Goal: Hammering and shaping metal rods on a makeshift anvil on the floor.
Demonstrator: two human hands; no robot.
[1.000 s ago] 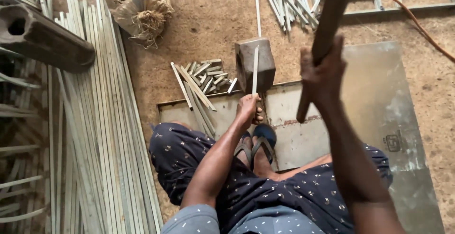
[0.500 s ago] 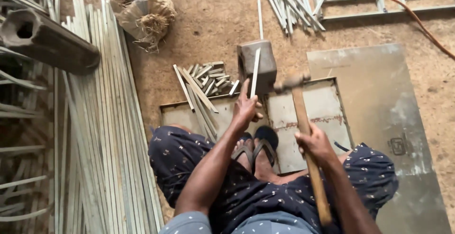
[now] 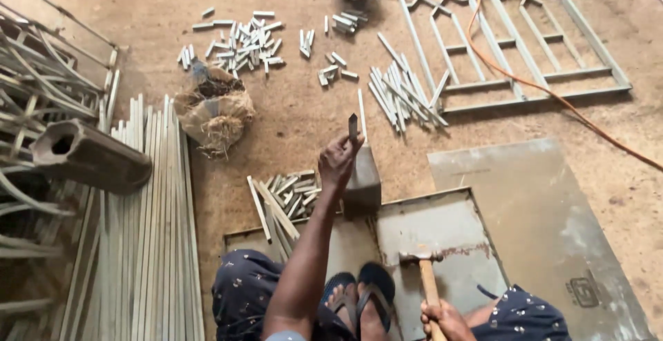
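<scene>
Left hand (image 3: pixel 338 161) grip closed round short metal piece (image 3: pixel 353 126) above block (image 3: pixel 364 179); right hand (image 3: pixel 445 320) clasping hammer (image 3: pixel 427 272) over plate edge (image 3: pixel 421 201).

A single head-worn camera looks steeply down from above the seated person at the dirt floor (image 3: pixel 290 127). Knees and sandals sit at the near edge; scattered metal pieces and a frame lie far.

One hammer (image 3: pixel 423 265), one metal block (image 3: pixel 364 179), one sack (image 3: pixel 214 110), two sandals (image 3: pixel 359 293).
</scene>
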